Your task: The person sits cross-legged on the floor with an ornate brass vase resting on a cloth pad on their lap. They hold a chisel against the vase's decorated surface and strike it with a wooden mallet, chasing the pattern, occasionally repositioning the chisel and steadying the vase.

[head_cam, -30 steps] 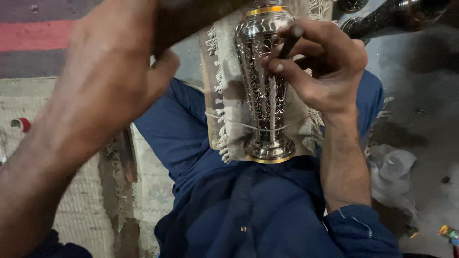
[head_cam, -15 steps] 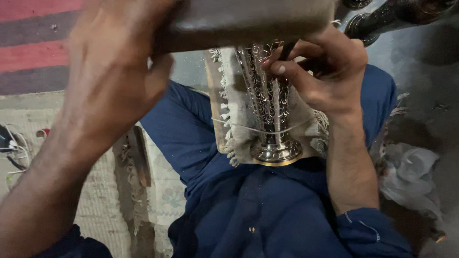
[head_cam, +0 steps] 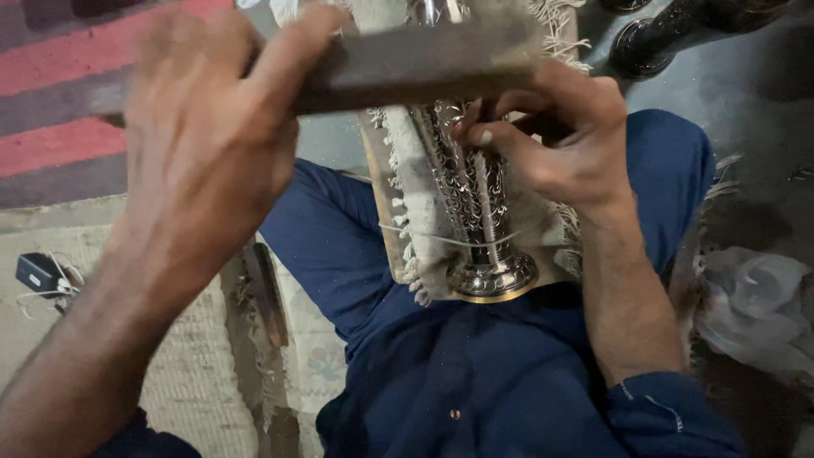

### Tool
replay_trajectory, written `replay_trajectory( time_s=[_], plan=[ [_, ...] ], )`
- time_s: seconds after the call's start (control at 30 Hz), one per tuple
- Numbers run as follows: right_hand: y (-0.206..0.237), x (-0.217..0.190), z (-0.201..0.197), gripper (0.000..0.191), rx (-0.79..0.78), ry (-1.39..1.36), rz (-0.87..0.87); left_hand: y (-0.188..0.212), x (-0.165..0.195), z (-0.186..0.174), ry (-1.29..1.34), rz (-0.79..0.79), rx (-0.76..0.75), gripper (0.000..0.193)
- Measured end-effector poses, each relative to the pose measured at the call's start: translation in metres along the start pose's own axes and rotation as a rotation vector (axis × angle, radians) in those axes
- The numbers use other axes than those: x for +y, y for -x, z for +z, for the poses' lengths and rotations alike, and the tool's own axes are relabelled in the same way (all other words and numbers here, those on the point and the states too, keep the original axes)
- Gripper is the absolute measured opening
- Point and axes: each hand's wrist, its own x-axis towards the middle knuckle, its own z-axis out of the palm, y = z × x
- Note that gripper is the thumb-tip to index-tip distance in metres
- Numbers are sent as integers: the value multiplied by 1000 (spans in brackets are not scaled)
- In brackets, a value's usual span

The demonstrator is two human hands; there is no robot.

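Observation:
An engraved silver metal vase [head_cam: 475,212] with a gold-rimmed foot lies on a fringed beige cloth [head_cam: 398,195] over my lap, tied down with a thin string. My right hand [head_cam: 551,144] rests on the vase and pinches a small dark punch tool against its surface. My left hand [head_cam: 212,144] is raised close to the camera, gripping a dark flat wooden bar [head_cam: 407,64] held level above the punch. The vase's upper part is hidden behind the bar.
My legs in blue cloth [head_cam: 475,365] fill the lower middle. A woven mat [head_cam: 76,322] and a red striped rug [head_cam: 51,76] lie at left, with a small dark device and white cord [head_cam: 38,276]. Crumpled plastic [head_cam: 755,305] sits at right; dark metal pieces [head_cam: 678,30] at top right.
My left hand has brought the wooden bar down and to the right, over the punch. The view has shifted closer. My right hand stays on the vase.

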Motion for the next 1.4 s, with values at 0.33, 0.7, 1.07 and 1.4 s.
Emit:
replay_trajectory(
  time_s=[0.33, 0.7, 1.07, 1.4],
  plan=[
    [5, -1, 0, 38, 42, -39, 69, -14, 4, -10, 531, -235, -53, 68],
    [2, 1, 0, 37, 29, -73, -2, -18, 2, -9, 253, -121, -1, 59],
    [22, -14, 21, 36, 277, -152, 180, -17, 0, -14, 378, -47, -95, 64],
    [24, -17, 28, 37, 272, 106, 164, -53, 3, -29, -51, 240, -122, 49]
  ],
)
